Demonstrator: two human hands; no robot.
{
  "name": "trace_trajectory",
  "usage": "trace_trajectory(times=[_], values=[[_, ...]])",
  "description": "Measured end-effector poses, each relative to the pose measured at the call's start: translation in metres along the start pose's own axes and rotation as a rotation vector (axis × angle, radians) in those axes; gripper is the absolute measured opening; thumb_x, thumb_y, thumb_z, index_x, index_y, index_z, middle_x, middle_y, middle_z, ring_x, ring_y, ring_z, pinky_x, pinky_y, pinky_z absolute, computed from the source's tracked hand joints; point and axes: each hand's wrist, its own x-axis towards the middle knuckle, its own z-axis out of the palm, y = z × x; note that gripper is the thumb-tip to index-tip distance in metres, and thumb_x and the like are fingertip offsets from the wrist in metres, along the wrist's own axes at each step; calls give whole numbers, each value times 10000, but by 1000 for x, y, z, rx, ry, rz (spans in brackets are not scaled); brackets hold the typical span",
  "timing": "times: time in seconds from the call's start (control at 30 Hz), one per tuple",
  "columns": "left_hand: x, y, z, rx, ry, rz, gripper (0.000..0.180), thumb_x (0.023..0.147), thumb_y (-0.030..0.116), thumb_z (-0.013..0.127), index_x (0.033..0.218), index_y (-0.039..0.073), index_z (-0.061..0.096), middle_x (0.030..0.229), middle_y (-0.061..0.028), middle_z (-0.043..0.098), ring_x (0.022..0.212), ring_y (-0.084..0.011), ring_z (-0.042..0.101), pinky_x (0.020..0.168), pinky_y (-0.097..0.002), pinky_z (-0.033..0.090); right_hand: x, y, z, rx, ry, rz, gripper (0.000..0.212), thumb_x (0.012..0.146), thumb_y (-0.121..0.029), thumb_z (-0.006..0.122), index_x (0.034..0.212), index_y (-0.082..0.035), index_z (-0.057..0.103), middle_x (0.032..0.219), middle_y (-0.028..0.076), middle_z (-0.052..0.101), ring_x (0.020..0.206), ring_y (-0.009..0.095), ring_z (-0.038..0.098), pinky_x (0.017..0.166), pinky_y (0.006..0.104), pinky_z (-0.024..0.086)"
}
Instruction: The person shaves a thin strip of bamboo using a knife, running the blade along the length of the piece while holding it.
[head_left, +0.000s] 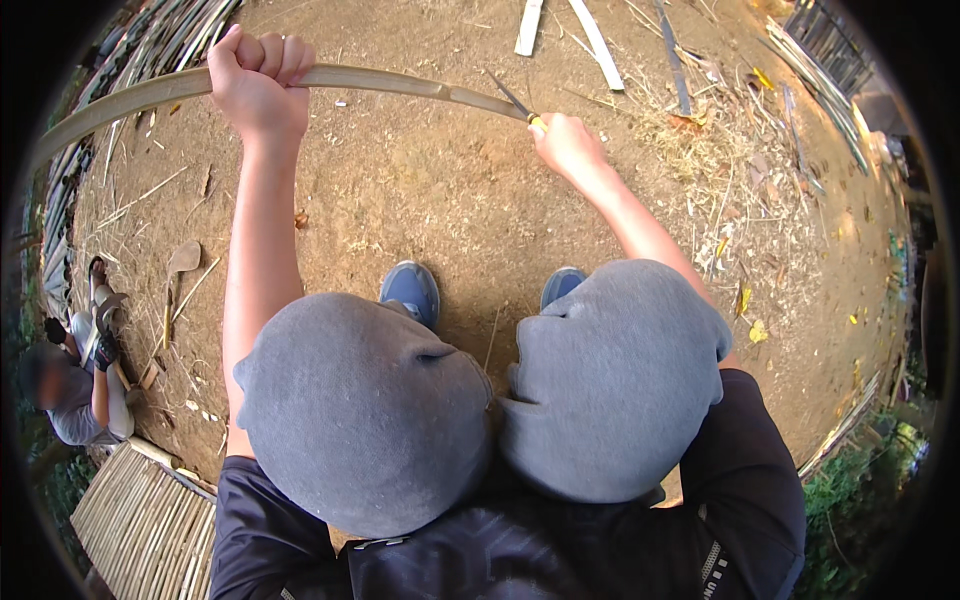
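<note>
- Strip (380, 79), long and pale brown: crosses the upper left of the view in a shallow arc, from the left rim to the right hand, held above the ground (400, 190).
- Left hand (260, 85): fingers curled fully round the strip in a closed fist, arm stretched forward.
- Right hand (570, 147): closed round the yellow handle of a knife (513, 98); whether it also touches the strip cannot be told.
- Knife blade: points up and to the left, lying across the strip near its right end; depth of contact unclear.
- Knees (365, 415), in grey cloth: between the forearms, with two blue shoes (410, 290) beyond them.
- Slats (597, 45), pale: on the ground at the top, near a dark slat (673, 60).
- Shavings (700, 150): scattered to the right of the right hand.
- Poles (140, 60): piled at upper left.
- Co-worker (80, 415): seated at far left, beside a slatted platform (150, 525).
</note>
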Motion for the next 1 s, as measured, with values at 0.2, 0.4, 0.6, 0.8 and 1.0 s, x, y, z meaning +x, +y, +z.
trace_trajectory(times=[0.2, 0.4, 0.6, 0.8, 1.0], values=[[-3, 2, 8, 1, -19, 14, 425, 958, 225, 369, 610, 139, 143, 532, -3, 127, 523, -143, 129, 528, -342, 199, -18, -12, 6, 72, 26, 5, 297, 1018, -267, 521, 1124, -18, 644, 758, 142, 701, 674, 269, 711, 585, 412, 578], [-11, 3, 10, 48, 78, 58, 408, 963, 230, 359, 625, 136, 151, 540, 2, 138, 522, -144, 134, 525, -346, 205, -29, -40, -2, 56, 83, -65, 306, 1026, -265, 509, 1127, -10, 643, 757, 130, 704, 636, 257, 698, 545, 384, 564], [-9, 2, 11, 58, 125, 46, 396, 923, 198, 371, 601, 151, 146, 535, -1, 133, 526, -138, 131, 526, -326, 199, 3, -19, 14, -26, 24, -8, 297, 1009, -282, 525, 1089, -22, 646, 802, 174, 717, 741, 319, 731, 620, 428, 593], [-3, 2, 12, 23, 33, 15, 409, 930, 225, 376, 603, 149, 142, 535, 1, 130, 530, -136, 120, 528, -328, 194, 20, 44, 56, -21, -35, 207, 303, 994, -316, 542, 1130, -82, 677, 913, 155, 734, 882, 297, 735, 715, 446, 588], [-5, 1, 14, 32, 3, 16, 399, 936, 225, 345, 597, 156, 148, 527, 4, 137, 515, -135, 134, 518, -322, 192, 33, 107, 61, -109, -81, 311, 345, 966, -390, 566, 1187, -145, 664, 1090, 175, 708, 1049, 350, 674, 888, 485, 530]])
